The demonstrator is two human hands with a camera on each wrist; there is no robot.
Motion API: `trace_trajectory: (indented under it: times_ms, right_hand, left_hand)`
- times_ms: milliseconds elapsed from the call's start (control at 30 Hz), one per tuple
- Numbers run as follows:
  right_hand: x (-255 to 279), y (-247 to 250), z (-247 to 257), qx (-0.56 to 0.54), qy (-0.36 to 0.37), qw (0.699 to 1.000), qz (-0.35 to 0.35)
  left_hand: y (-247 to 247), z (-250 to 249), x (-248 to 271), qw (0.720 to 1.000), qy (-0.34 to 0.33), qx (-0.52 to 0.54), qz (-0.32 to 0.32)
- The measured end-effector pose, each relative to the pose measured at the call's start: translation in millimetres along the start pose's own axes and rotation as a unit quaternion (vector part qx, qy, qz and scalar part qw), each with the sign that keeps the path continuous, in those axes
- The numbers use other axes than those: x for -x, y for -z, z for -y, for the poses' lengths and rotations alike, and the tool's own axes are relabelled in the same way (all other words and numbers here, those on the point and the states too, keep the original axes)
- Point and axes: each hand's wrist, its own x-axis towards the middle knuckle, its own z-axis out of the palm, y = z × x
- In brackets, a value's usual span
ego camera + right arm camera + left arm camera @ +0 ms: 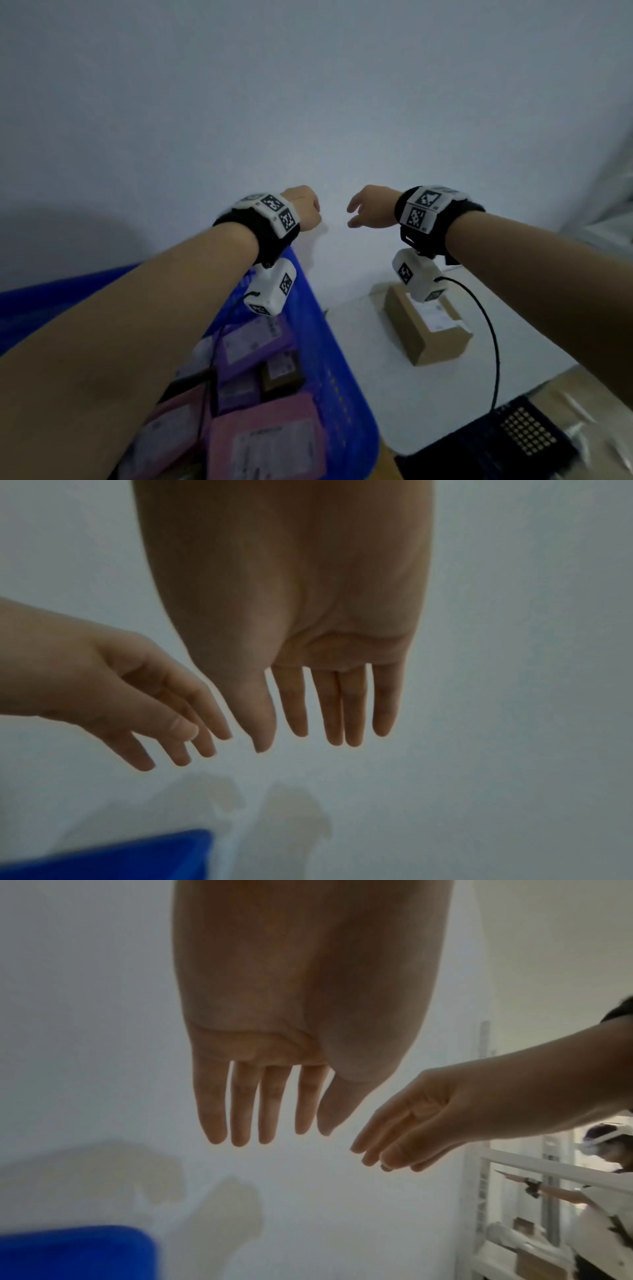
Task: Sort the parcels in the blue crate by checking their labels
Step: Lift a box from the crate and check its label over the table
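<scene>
Both arms stretch forward toward the white wall, well above the table. My left hand (pixel 306 209) is empty, its fingers (pixel 263 1110) straight and slightly spread. My right hand (pixel 368 210) is empty too, with straight fingers (pixel 335 710). The two hands hang close together without touching. Below my left forearm stands the blue crate (pixel 329 342), with several pink (pixel 270 442) and purple parcels (pixel 253 342) and a small brown one (pixel 282 373), all labelled. A brown cardboard parcel (pixel 424 325) with a white label lies on the white table under my right wrist.
A black perforated basket (pixel 513 442) sits at the lower right beside the white table (pixel 370 394). Plastic-wrapped goods (pixel 609 205) pile up at the far right. In the left wrist view another person (pixel 609 1191) stands by white shelving on the right.
</scene>
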Motion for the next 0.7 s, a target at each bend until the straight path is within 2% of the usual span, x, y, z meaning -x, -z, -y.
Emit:
trace_trajectory:
  times_ms: [133, 267, 400, 500, 600, 700]
  right_hand:
    - [11, 4, -97, 0.002, -0.053, 0.999, 0.003]
    - [13, -19, -188, -0.002, -0.096, 0.995, 0.016]
    - [7, -61, -257, -0.025, -0.123, 0.99, 0.063]
    - [-2, -97, -293, -0.047, -0.13, 0.986, 0.098]
    - [-10, -137, -317, -0.075, -0.137, 0.979, 0.132]
    - [-20, -181, -337, -0.127, -0.147, 0.965, 0.176]
  left_hand:
    - [-31, -90, -38, 0.999, -0.029, -0.012, 0.02]
    - [-82, -160, -71, 0.996, -0.048, -0.018, 0.072]
    - [-145, -195, -98, 0.99, -0.031, -0.016, 0.136]
    - [-195, -197, -114, 0.984, -0.009, -0.011, 0.177]
    - [-233, -196, -119, 0.978, 0.056, 0.043, 0.197]
    - [-270, -199, -125, 0.954, 0.18, 0.137, 0.2]
